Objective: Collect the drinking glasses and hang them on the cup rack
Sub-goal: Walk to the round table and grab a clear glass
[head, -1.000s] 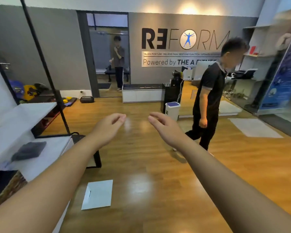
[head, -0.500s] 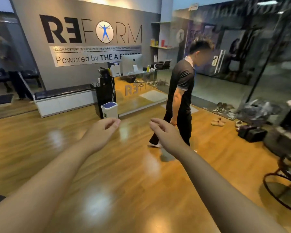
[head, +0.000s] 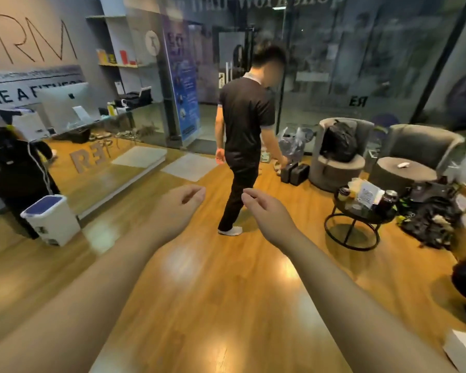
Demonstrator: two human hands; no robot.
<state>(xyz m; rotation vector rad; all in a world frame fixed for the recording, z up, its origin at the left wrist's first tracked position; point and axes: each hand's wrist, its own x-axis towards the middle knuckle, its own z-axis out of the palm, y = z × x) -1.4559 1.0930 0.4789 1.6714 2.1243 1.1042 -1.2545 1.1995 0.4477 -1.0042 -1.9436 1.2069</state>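
My left hand (head: 176,208) and my right hand (head: 267,214) are stretched out in front of me over the wooden floor, both empty with fingers loosely curled and apart. A small round black side table (head: 357,211) at the right holds a few jars and cup-like items that are too blurred to name. No drinking glass or cup rack is clearly visible in the head view.
A person in black (head: 244,135) walks just beyond my hands toward the glass doors. A white bin (head: 51,219) stands at the left by the reception desk (head: 97,168). Two grey armchairs (head: 336,157) and dark bags (head: 431,222) are at the right.
The view has swung to the right, from the left shelves and wall sign to the seating corner. My hands stayed out front, fingers curling slightly. The person walked toward the doors.
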